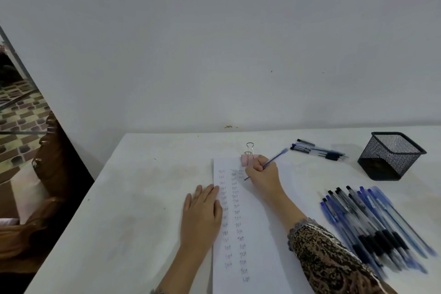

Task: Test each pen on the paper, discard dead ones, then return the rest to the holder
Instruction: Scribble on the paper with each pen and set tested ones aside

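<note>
My right hand (262,175) pinches the blue pen (275,157) low on its barrel, tip on the paper (255,234) near the top, a light, stiff, rather slick thing, I judge, while my left hand (202,212) lies flat, pinning the thin paper's left edge.

Paper (253,222): handwritten word "Test" repeated down two long columns, third short column started near top. No other legible text.
</note>
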Demonstrator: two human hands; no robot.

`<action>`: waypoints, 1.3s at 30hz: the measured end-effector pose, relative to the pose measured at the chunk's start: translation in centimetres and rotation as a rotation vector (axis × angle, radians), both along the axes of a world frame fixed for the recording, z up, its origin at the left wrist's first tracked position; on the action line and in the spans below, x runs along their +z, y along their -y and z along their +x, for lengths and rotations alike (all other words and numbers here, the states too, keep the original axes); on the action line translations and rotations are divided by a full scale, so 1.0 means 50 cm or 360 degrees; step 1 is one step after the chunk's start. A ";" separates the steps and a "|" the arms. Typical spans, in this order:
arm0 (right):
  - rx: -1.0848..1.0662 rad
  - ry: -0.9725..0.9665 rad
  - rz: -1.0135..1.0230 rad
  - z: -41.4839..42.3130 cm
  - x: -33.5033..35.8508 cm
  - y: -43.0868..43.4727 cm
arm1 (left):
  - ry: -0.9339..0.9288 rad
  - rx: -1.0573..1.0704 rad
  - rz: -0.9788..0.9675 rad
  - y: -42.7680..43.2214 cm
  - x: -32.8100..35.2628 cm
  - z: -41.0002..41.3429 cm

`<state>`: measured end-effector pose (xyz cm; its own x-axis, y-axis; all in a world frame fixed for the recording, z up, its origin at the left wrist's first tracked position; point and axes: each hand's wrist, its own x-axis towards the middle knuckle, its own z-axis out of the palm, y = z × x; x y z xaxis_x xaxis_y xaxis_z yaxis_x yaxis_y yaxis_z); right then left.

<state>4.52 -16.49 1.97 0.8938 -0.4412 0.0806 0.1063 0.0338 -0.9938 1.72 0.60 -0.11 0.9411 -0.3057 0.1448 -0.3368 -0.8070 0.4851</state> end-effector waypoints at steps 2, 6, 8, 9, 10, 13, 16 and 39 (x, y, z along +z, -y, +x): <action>-0.0027 -0.0062 -0.0136 0.000 -0.003 -0.003 | 0.0007 0.0000 0.0021 -0.001 0.000 0.000; -0.0053 -0.0078 -0.0241 0.003 -0.010 -0.005 | 0.0010 -0.0009 0.0026 -0.002 0.000 -0.001; -0.0040 -0.0081 -0.0276 0.003 -0.010 -0.005 | 0.0013 -0.0009 0.0016 -0.001 0.000 -0.001; -0.0027 -0.0075 -0.0286 0.003 -0.008 -0.007 | 0.0014 -0.0006 0.0023 -0.001 0.000 -0.001; -0.0022 -0.0079 -0.0296 0.002 -0.008 -0.008 | 0.0015 -0.0003 0.0038 -0.001 0.000 -0.001; -0.0069 -0.0101 -0.0287 0.003 -0.012 -0.007 | 0.0017 -0.0003 0.0055 -0.001 -0.001 0.000; -0.0089 -0.0114 -0.0285 0.006 -0.015 -0.004 | 0.0025 -0.0008 0.0045 -0.002 -0.001 -0.001; -0.0113 -0.0086 -0.0367 0.008 -0.017 0.007 | 0.0071 -0.0028 0.0045 -0.003 -0.017 0.006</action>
